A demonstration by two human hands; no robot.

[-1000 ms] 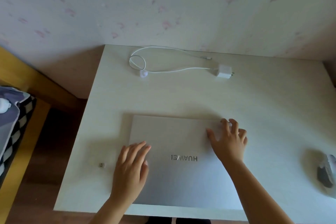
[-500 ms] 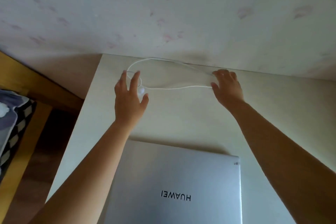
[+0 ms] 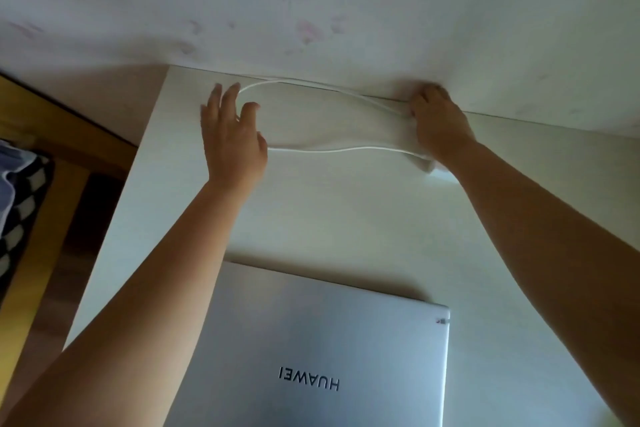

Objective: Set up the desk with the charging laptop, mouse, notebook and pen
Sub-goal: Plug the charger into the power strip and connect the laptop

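Hands reach together to the far edge of the surface point(image 3: 346, 211), where the white charging cable point(image 3: 332, 150) lies in a wide loop against the wall point(image 3: 311, 3). The left hand point(image 3: 232, 139) is spread flat, fingers apart and open, over the left end of the loop near the far left corner; whether it presses the cord or only hovers cannot be told. The right hand point(image 3: 438, 125) is curled over the right end of the loop, where the two strands meet; a pale corner of the charger block point(image 3: 427, 165) shows under its wrist, and the hand seems closed on the cord there, though its fingers are hidden. Taking the loop at both ends probably serves to gather it without tangling. The silver laptop point(image 3: 322, 350) lies shut at the near edge, lid logo toward the person, well apart from the cable and not yet plugged in. Mouse, notebook and pen are out of view, so the setup looks barely begun.
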